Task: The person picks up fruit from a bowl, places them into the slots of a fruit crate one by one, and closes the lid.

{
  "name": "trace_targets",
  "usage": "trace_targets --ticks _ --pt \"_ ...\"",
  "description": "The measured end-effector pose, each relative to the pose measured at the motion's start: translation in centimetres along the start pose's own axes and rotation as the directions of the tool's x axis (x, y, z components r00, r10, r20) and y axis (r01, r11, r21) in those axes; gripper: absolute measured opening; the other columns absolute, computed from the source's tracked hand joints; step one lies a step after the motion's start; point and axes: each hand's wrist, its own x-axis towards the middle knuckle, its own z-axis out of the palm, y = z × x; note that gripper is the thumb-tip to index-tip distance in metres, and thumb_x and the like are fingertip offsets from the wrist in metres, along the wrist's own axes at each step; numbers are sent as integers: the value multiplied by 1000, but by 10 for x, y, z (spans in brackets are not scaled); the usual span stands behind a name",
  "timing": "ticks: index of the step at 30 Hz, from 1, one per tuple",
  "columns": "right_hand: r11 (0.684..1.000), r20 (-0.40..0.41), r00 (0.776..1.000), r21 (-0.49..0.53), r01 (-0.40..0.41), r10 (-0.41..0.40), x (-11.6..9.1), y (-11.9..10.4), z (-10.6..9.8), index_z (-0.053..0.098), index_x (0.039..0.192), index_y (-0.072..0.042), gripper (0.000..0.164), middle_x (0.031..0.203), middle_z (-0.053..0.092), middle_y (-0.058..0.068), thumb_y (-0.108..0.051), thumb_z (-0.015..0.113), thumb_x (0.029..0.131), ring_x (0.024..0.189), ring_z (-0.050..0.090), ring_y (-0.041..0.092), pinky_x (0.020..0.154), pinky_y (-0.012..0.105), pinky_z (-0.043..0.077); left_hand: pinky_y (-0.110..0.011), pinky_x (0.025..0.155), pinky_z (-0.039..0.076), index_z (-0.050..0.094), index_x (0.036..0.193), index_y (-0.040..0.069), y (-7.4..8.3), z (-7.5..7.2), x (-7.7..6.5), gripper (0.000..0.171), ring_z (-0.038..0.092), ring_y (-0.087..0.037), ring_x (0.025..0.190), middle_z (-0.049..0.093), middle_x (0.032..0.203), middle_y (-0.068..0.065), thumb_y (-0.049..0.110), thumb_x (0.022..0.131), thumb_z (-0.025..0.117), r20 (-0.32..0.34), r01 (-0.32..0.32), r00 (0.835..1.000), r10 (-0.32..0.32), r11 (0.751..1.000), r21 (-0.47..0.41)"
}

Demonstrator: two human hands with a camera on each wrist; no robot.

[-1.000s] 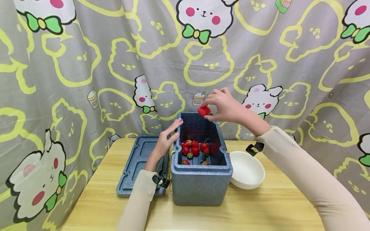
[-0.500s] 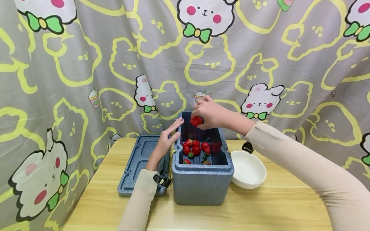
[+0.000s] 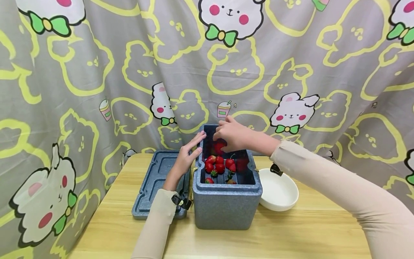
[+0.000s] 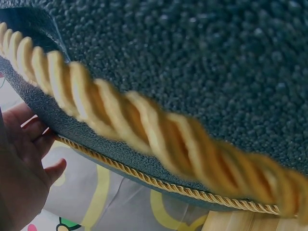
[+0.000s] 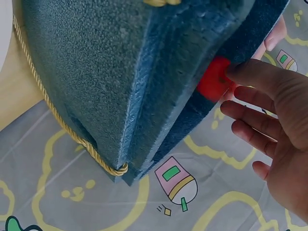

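In the head view a blue-grey foam box (image 3: 227, 210) stands uncovered, with several red strawberries (image 3: 219, 168) on its floor. My right hand (image 3: 233, 135) is at the far part of the opening and pinches another strawberry (image 5: 214, 79) between thumb and index finger. That strawberry looks dim in the head view, inside the box's mouth. My left hand (image 3: 185, 157) rests along the box's left rim with its fingers fairly straight. From the left wrist, the hand (image 4: 26, 163) touches the box's side near a twisted gold rope (image 4: 144, 125).
The box's lid (image 3: 152, 194) lies on the wooden table (image 3: 291, 233), left of the box and partly behind the left arm. A white bowl (image 3: 279, 190) stands close against the box's right side. Behind everything hangs a patterned curtain (image 3: 181, 72).
My right hand has moved left and down with its strawberry, from above the box's far right edge into the opening. The left hand stays on the rim.
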Motion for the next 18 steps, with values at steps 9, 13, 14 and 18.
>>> trace_targets --ticks 9,13,14,18 --pt "1000 -49 999 0 -3 3 -3 0 -7 81 109 -13 37 96 75 4 -31 88 78 88 54 23 83 44 34 -52 126 25 51 152 16 -2 2 1 50 27 -15 156 39 164 1 26 103 49 -8 -16 1000 16 1000 2" --pt "1000 -55 998 13 -3 4 -5 1 -10 80 109 -12 37 99 76 4 -31 87 78 87 52 23 80 43 31 -54 125 25 51 152 14 -3 1 2 50 27 -18 156 39 164 -2 24 103 49 -8 -23 1000 23 1000 1" --pt "1000 -60 998 16 -3 4 -6 1 -12 80 109 -12 37 100 76 4 -31 87 78 87 52 23 79 42 30 -54 125 25 51 152 14 -3 1 1 49 27 -19 156 39 164 -2 23 103 49 -7 -24 1000 24 1000 0" --pt "1000 -86 996 29 -1 3 -8 0 -16 80 109 -12 37 102 77 4 -31 87 78 88 53 23 79 42 30 -54 125 25 51 152 15 -2 0 0 49 28 -18 156 39 164 -1 24 104 49 -7 -13 1000 13 1000 13"
